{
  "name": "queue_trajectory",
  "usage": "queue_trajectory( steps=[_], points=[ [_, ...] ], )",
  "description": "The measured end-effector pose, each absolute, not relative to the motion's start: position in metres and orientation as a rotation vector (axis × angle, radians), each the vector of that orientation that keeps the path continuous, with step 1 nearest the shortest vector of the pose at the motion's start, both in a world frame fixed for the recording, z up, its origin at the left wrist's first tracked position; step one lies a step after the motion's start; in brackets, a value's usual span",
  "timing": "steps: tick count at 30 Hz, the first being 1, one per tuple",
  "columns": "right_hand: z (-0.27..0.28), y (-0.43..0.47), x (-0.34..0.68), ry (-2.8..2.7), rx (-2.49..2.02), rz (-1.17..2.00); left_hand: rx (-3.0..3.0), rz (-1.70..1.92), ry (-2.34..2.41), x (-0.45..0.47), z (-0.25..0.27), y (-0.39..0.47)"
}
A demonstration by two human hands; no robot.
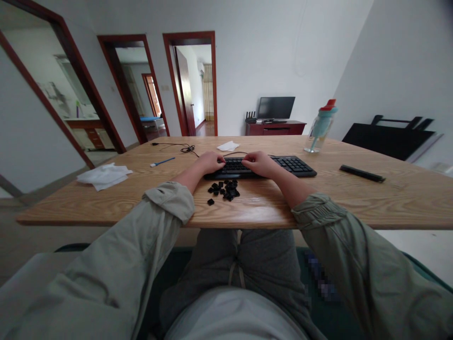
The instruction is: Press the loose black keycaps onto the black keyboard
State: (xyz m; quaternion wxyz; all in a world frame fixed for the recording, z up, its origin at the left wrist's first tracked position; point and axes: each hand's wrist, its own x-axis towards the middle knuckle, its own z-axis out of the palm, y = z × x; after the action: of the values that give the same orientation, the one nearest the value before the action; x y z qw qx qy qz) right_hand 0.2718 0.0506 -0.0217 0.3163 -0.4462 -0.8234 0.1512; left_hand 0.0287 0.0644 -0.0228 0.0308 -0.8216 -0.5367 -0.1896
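Observation:
A black computer keyboard (295, 165) lies on the wooden table in front of me. My left hand (211, 162) is closed at its left end, fingers curled over the edge and the thumb by the keys. Above the middle keys, my right hand (261, 164) has its thumb and fingertips pinched together; anything between them is too small to make out. Several loose black keycaps (230, 190) are heaped on the table just below the keyboard. One keycap (211, 202) sits apart, closer to me.
Tissues (105, 176) and a blue-handled brush (163, 162) lie at left. The keyboard cable (189, 149) is coiled behind my left hand. Another tissue (228, 146) is at the back. To the right are a bottle (320, 127) and a long black strip (361, 173).

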Motion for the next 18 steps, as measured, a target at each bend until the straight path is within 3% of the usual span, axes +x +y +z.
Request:
queue_trajectory(
  steps=[7,18],
  points=[
    [-0.0221,0.0516,0.2728,-2.164,-1.169,0.409,-2.682,-0.808,-1.701,0.0279,-0.0195,0.0599],
    [-0.0215,0.0517,0.2731,-2.163,-1.165,0.431,-2.699,-0.669,-1.686,0.03,-0.0182,0.0558]
  ],
)
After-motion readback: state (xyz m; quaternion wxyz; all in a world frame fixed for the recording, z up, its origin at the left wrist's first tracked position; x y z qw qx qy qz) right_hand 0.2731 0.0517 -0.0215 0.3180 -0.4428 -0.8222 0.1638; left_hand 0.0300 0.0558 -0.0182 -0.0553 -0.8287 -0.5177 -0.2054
